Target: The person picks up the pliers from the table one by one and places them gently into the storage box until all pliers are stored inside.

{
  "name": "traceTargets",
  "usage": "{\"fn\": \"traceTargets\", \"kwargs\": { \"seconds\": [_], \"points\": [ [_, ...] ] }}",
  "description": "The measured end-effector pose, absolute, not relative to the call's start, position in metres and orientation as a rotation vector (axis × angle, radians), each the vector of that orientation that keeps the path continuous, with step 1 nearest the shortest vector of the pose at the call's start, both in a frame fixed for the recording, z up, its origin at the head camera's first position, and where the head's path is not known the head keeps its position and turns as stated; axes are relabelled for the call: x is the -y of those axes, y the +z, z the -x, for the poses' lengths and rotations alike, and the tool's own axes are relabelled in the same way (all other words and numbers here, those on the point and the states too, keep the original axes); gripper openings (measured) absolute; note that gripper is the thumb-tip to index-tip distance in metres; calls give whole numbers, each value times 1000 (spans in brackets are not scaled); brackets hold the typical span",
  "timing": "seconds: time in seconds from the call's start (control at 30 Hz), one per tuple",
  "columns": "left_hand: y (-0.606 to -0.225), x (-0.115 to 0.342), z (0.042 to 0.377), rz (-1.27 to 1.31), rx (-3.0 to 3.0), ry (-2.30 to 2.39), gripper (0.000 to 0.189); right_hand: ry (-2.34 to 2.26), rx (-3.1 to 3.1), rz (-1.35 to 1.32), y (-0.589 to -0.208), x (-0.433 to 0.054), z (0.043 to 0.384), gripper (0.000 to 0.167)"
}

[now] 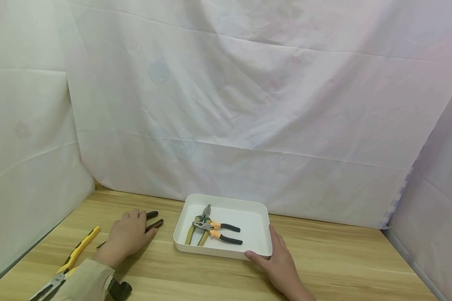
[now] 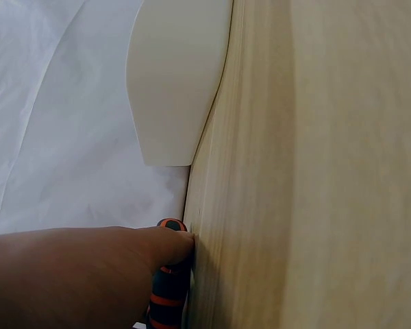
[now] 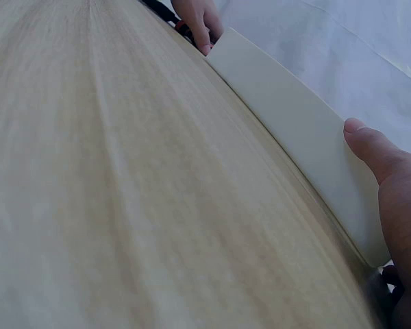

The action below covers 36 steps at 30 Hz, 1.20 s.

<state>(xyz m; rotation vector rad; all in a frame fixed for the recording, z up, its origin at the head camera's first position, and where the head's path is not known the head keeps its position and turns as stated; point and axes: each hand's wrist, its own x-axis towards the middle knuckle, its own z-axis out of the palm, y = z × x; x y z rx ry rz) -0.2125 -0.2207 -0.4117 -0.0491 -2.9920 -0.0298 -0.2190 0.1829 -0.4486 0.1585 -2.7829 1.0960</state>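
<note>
My left hand (image 1: 126, 236) lies over a pair of dark-handled pliers (image 1: 155, 225) on the table, gripping it with the thumb along one handle. In the left wrist view orange bands show on that handle (image 2: 168, 298); the hand hides most of the tool's middle. To its right stands a shallow white tray (image 1: 256, 217). My right hand (image 1: 280, 263) holds the tray's near right corner, thumb at the front rim and fingers along the right side. Inside, at the left, pliers with black and orange handles (image 1: 229, 240) lie across pliers with yellow-green handles (image 1: 190, 235).
Yellow-and-black handled pliers (image 1: 77, 253) lie at the table's left, partly behind the left sleeve (image 1: 86, 280). The wooden table (image 1: 342, 259) ends at a white cloth (image 1: 286, 175) behind the tray, and cloth also hangs on both sides.
</note>
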Motion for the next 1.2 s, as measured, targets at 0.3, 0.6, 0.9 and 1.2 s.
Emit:
{"fn": "traceTargets", "kwargs": {
  "seconds": [0.3,0.6,0.9,1.2],
  "points": [
    [-412,221,213,49,2992,-34,67,1104,2774,-163,-450,-183,219,116],
    [-409,220,212,47,3005,-34,68,1091,2775,-167,-450,-183,220,116],
    [-410,221,213,44,3013,-26,69,1090,2768,-175,-451,-184,221,116],
    [-411,221,214,42,3020,-30,68,1096,2772,-169,-450,-184,220,116]
  ]
}}
